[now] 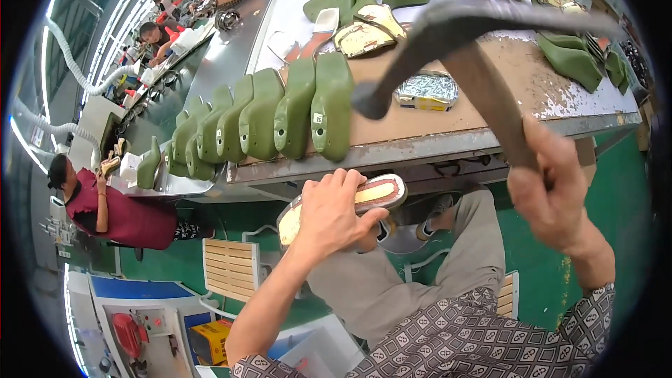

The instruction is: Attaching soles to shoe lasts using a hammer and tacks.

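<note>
My right hand (pixel 549 185) is wrapped round the wooden handle of a hammer (pixel 490 91). Its dark metal head is raised above the table edge, with the round striking face toward the left. Over my lap, my left hand (pixel 329 213) grips an unfinished shoe (pixel 381 192), underside up, its fingers across the middle and the thumb along the near side. Cream and reddish-brown layers show on that underside, inside a pale rim. The hand covers its middle part. Hammer and shoe are apart.
Green shoe lasts (pixel 332 108) stand in a row along the worn table (pixel 483 141). Near them lie an open box of small metal nails (pixel 427 91), cream shoe pieces (pixel 364 31) and a brush (pixel 322 28). Several people work at the left; a slatted chair (pixel 231 267) stands below.
</note>
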Tool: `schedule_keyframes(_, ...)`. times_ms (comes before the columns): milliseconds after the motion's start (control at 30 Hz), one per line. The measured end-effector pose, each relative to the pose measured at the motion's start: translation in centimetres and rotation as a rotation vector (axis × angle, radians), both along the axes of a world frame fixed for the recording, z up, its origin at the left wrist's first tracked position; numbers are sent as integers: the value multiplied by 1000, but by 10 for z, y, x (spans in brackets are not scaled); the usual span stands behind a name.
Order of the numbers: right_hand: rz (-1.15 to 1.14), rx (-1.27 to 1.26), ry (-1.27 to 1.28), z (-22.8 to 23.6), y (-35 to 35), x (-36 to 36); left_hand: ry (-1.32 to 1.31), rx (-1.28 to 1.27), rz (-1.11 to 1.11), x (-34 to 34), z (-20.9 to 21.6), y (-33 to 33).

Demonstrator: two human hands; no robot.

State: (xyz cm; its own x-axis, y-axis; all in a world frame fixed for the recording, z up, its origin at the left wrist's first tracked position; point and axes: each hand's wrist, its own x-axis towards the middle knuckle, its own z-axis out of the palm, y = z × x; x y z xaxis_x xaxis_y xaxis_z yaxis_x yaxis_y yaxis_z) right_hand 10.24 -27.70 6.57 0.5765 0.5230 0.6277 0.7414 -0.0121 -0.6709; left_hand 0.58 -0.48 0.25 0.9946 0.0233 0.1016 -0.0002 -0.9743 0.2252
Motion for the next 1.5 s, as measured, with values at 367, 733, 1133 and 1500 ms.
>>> schedule_keyframes(367,30,-180,419,-47,-7,-28,-7,-51,-3,4,-1,-2)
schedule_keyframes(733,61,-425,606,-52,3,-34,23,-88,87,2,-2,-2)
schedule_keyframes(1133,133,-336,535,-41,8,-21,41,-60,146,-2,3,-5)
schedule_keyframes(1500,-150,-237,99,-79,-16,2,24,112,-54,4,2,-3)
